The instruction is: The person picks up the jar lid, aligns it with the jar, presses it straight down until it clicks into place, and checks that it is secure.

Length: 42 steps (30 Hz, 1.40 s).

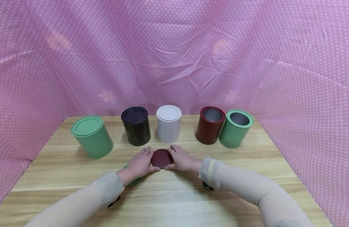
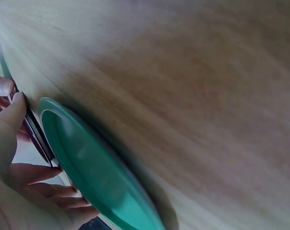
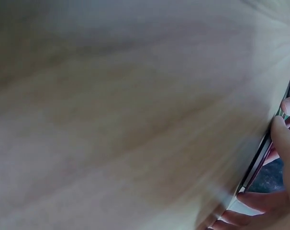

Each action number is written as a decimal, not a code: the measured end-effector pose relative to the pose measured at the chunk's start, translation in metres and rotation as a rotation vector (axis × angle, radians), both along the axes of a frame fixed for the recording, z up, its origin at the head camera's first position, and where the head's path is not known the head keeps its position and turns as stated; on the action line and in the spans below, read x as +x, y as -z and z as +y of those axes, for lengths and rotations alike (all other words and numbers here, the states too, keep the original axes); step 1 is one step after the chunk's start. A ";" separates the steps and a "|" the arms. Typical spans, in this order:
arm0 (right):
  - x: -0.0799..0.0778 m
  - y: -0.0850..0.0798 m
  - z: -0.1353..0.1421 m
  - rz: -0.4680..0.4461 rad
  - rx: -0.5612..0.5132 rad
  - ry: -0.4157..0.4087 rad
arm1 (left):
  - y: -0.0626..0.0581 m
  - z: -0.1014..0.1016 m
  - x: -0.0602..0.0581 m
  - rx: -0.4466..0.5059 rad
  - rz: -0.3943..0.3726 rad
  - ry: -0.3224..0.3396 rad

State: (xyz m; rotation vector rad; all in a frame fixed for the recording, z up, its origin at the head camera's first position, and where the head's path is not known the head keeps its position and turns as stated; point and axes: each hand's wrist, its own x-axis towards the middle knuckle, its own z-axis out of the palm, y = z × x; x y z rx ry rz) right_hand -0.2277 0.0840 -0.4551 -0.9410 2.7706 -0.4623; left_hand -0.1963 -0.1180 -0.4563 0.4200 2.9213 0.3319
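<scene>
A dark red lid (image 1: 161, 158) lies flat on the wooden table (image 1: 174, 201), in front of the white can. My left hand (image 1: 147, 160) holds its left edge and my right hand (image 1: 174, 157) holds its right edge, thumbs on the near side and fingers curled over the far side. In the left wrist view the thin lid edge (image 2: 37, 136) sits between thumb and fingers. The right wrist view shows that edge (image 3: 260, 160) beside my thumb. A green lid (image 2: 97, 172) lies flat under my left wrist (image 1: 132, 182).
Five cans stand in a row behind the hands: a lidded green can (image 1: 92, 137), a lidded black can (image 1: 136, 126), a lidded white can (image 1: 168, 123), an open dark red can (image 1: 209, 125) and an open green can (image 1: 235, 128). Pink dotted cloth (image 1: 174, 56) surrounds the table.
</scene>
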 end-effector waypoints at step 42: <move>-0.011 -0.026 0.036 -0.192 -0.475 0.010 | -0.040 0.016 -0.006 0.381 0.026 -0.029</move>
